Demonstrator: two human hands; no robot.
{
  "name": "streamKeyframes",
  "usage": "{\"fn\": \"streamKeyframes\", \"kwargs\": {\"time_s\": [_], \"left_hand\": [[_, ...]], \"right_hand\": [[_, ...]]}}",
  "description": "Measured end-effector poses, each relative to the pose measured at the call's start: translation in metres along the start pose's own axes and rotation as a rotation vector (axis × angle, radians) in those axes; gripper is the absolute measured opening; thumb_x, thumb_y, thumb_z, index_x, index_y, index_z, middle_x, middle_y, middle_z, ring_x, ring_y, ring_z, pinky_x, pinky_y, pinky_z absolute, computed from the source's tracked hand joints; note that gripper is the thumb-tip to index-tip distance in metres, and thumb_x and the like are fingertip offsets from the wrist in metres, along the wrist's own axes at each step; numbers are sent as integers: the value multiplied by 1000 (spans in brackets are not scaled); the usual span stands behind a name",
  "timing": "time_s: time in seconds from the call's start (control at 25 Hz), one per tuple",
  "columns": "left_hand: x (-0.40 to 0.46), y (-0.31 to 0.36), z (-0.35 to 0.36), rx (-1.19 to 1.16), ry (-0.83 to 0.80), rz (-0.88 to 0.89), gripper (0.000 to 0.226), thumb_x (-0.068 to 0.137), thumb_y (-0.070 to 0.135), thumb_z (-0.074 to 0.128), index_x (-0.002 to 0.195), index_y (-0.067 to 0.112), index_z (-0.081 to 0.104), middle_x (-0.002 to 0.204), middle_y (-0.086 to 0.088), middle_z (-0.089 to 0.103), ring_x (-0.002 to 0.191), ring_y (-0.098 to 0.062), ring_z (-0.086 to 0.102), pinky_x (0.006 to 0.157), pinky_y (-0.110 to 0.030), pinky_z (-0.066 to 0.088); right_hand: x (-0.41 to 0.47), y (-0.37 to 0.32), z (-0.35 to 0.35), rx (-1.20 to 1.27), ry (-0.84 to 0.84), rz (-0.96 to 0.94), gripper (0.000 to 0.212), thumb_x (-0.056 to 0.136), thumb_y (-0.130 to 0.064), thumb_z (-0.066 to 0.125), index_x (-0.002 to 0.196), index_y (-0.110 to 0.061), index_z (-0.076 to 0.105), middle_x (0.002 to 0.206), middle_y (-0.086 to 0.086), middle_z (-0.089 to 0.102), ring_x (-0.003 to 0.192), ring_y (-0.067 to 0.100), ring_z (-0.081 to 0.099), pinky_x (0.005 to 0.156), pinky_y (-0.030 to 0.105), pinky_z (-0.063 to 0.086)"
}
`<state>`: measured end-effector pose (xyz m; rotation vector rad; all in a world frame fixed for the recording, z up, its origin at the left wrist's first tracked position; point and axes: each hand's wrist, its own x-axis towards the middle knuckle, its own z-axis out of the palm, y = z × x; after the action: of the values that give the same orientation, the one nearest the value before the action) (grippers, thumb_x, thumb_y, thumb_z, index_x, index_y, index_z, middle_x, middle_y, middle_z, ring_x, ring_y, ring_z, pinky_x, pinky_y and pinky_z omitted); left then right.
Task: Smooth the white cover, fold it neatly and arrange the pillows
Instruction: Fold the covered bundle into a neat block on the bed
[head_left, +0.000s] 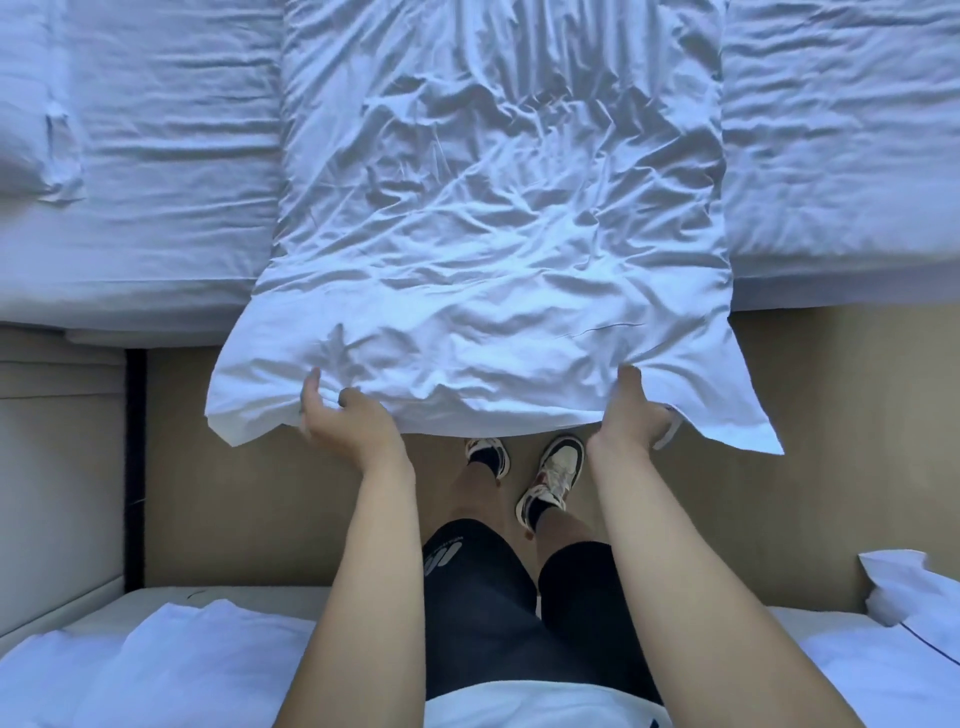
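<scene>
A wrinkled white cover (483, 218) lies as a long strip across the bed (156, 208) ahead of me, and its near end hangs out over the gap between the beds. My left hand (343, 415) grips the near edge towards the left corner, thumb on top and fingers under the fabric. My right hand (631, 415) grips the same edge towards the right corner. The edge is lifted off the bed. A white pillow (36, 124) lies at the far left of that bed, partly out of view.
Tan floor (260, 493) runs between the bed ahead and a second bed (156, 665) behind my legs, which carries white bedding. Another pillow corner (914, 597) shows at the lower right. A pale bed base or cabinet (57, 493) stands at the left.
</scene>
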<state>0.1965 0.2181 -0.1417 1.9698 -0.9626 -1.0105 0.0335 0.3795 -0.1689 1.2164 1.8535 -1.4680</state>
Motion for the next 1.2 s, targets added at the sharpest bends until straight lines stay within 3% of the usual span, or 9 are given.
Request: {"fn": "streamKeyframes", "kwargs": {"time_s": [0.24,0.32,0.4,0.52,0.64,0.76,0.96,1.04,1.2], "left_hand": [[6,-21,-22,493,-511,265,77,92,-16,44,155,29,39,169,0,13,148,-4,18,99,5,27],[16,-31,-31,837,-620,593,95,87,-15,52,161,33,18,168,-13,7,154,-21,9,116,-19,28],[39,-43,-26,1139,-490,894,94,85,-2,65,162,25,17,152,-32,26,144,-47,23,114,-52,32],[52,-20,14,1275,-376,805,62,88,5,58,145,21,44,121,-26,45,113,-44,45,104,-58,32],[62,1,42,1236,-483,1191,55,85,1,25,130,16,54,119,-21,44,111,-40,46,97,-59,40],[90,-12,56,1235,-711,1619,69,79,-7,33,143,15,49,133,-26,54,123,-49,52,102,-65,41],[91,8,65,1207,-916,1517,77,59,-18,72,132,6,64,116,-28,67,92,-45,68,73,-48,58],[85,11,66,1187,-985,1474,74,59,-19,75,128,6,68,117,-28,68,92,-48,69,73,-50,58],[82,16,60,1189,-1062,1404,75,63,-13,77,133,12,65,126,-23,66,103,-47,68,77,-49,57]], "right_hand": [[11,3,-27,60,-104,74,36,80,16,36,69,-18,31,65,-1,27,50,14,26,47,24,24],[15,7,-35,-69,-169,67,39,83,24,38,75,-14,41,66,3,31,50,12,36,39,18,32],[17,16,-34,33,-240,98,37,81,29,44,75,-8,46,67,4,41,60,16,45,45,18,43],[16,18,-26,117,-260,115,36,77,31,47,67,-4,48,52,1,46,57,16,48,50,21,46],[15,17,-23,98,-254,88,52,76,29,38,65,-20,28,48,-6,23,49,12,27,44,22,31],[18,22,-27,-213,-287,-74,49,78,26,52,63,-17,33,50,-3,26,52,13,28,50,25,29],[4,32,-36,-1062,-448,-286,18,83,-15,66,70,-13,55,61,-1,53,56,21,46,52,31,35],[-20,38,-30,-1269,-675,-555,8,87,-27,69,93,-24,71,82,-10,70,73,12,63,67,27,52],[-25,40,18,-1310,-616,-1423,88,78,-45,76,153,-19,38,150,9,44,142,31,39,119,51,32]]}}
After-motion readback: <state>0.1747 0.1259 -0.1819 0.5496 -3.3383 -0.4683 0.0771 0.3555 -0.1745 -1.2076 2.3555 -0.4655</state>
